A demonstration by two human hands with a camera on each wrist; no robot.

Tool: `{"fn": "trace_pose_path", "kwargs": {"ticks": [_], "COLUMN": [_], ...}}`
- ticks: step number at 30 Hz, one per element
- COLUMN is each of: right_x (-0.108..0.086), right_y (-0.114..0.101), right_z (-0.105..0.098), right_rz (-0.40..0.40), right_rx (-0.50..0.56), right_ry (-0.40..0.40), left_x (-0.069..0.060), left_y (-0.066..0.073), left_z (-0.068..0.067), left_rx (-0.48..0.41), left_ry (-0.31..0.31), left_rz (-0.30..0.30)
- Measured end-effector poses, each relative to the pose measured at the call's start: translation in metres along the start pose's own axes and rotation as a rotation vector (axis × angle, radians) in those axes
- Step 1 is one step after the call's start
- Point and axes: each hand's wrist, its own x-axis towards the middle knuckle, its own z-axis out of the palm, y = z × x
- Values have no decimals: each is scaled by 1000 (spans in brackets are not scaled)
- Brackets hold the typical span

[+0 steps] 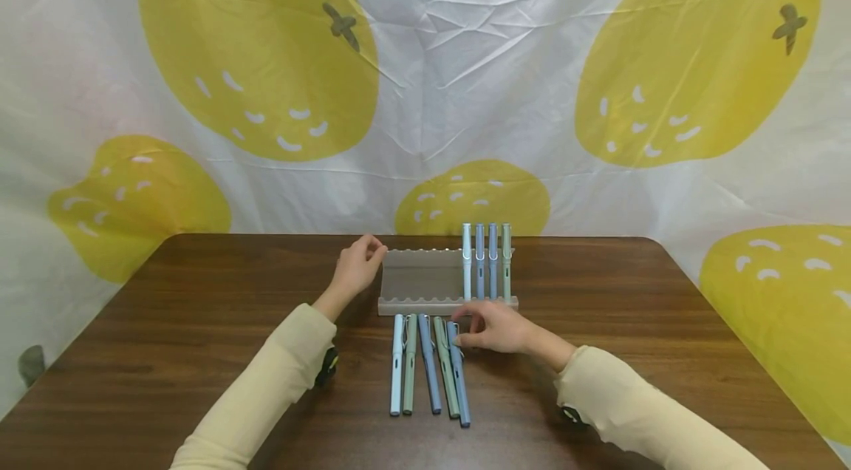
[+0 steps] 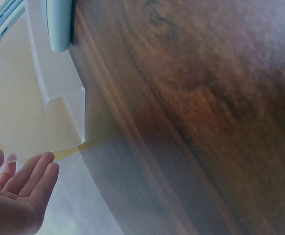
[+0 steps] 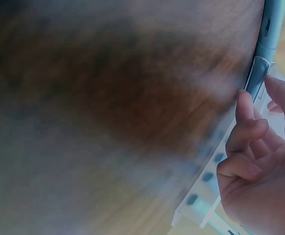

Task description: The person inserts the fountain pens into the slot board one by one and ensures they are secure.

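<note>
A clear rack (image 1: 420, 301) with notched edges stands on the table, four pens upright in its right part, one of them light blue (image 1: 467, 263). My left hand (image 1: 357, 265) pinches the rack's upper left corner between thumb and index finger; in the left wrist view the other fingers of this hand (image 2: 22, 191) extend loosely. Several pens lie side by side in front of the rack. At the right end of that row, my right hand (image 1: 499, 328) pinches the clip end of a blue pen (image 1: 460, 389). The right wrist view shows thumb and index finger of the hand (image 3: 259, 161) at this pen's clip (image 3: 257, 73).
The lying row also has a pale blue pen (image 1: 397, 374) at its left end, green pens (image 1: 410, 374) and a darker blue pen (image 1: 428, 370). Behind the wooden table (image 1: 199, 322) hangs a white cloth (image 1: 479, 86) with yellow fruit prints.
</note>
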Motion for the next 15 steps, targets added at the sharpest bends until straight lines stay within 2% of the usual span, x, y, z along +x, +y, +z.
{"fn": "trace_pose_path", "kwargs": {"ticks": [9, 15], "right_x": [0, 2], "right_y": [-5, -8], "right_z": [2, 4], "right_rz": [84, 116], "right_rx": [-5, -16], "right_ry": [-33, -3], "left_x": [0, 0], "left_y": [-1, 0], "left_z": [0, 0], "left_rx": [3, 0], "left_ry": [8, 4], "left_rz": [12, 12]}}
